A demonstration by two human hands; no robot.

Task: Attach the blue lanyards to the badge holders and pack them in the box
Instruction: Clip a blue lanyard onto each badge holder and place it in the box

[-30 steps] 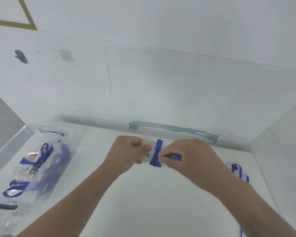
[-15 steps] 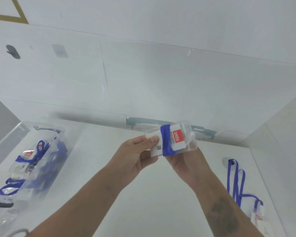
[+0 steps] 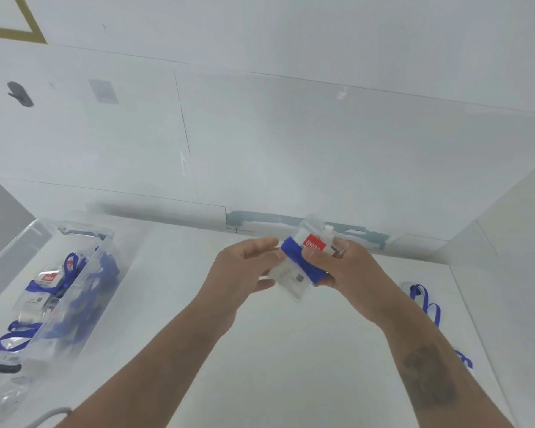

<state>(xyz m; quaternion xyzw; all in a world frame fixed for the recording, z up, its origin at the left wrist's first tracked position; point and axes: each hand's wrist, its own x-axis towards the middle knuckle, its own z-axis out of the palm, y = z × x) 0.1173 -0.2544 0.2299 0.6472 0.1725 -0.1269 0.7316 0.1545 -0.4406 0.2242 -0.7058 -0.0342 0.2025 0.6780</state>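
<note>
I hold a clear badge holder (image 3: 294, 281) with a red-and-white card inside above the middle of the white table. A blue lanyard (image 3: 303, 262) is wound round its middle. My right hand (image 3: 349, 267) grips the holder from the right, thumb over the blue wrap. My left hand (image 3: 244, 267) pinches the holder's left edge with its fingertips. At the left stands a clear plastic box (image 3: 84, 291) holding several badge holders with blue lanyards.
Another blue lanyard (image 3: 426, 304) lies on the table at the right, partly hidden by my right forearm. White walls close the table at the back and right. A dark cable (image 3: 0, 367) lies near the box at the bottom left.
The wound holder has been turned and tilted, its lower end now pointing down toward me. My right thumb has come onto the blue wrap. The view has shifted slightly left.
</note>
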